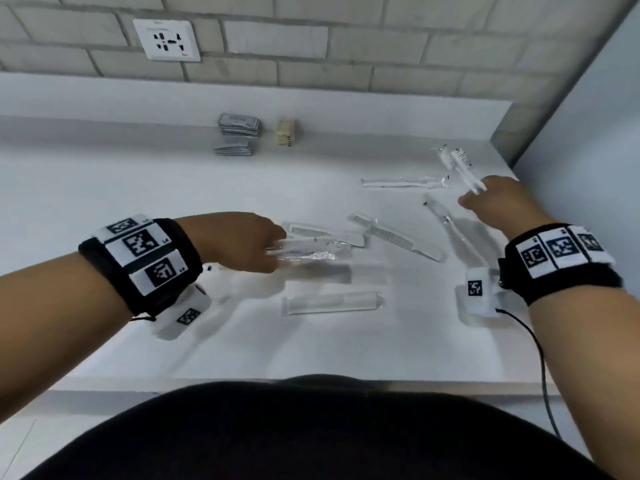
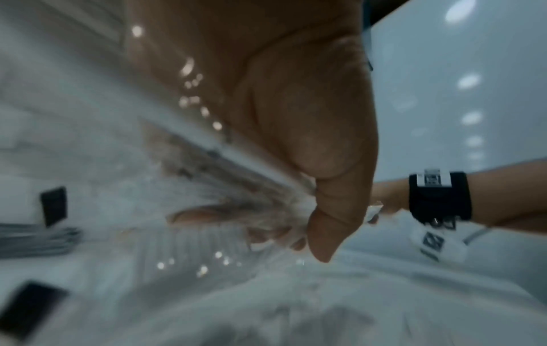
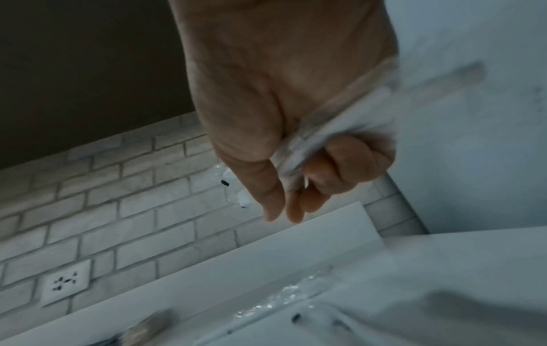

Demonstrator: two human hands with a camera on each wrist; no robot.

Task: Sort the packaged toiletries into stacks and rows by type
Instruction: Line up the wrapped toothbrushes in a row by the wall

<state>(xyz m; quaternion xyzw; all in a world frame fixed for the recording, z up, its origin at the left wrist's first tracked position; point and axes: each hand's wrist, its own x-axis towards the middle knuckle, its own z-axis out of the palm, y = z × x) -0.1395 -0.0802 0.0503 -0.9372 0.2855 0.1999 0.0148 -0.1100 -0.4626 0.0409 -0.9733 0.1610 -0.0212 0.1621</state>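
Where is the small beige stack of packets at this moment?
In the head view, the beige stack stands at the back of the counter, against the raised ledge, just right of the grey packet stacks.

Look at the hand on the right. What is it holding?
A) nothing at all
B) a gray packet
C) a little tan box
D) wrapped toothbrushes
D: the right hand has its fingers curled round clear-wrapped white toothbrushes, raised off the counter.
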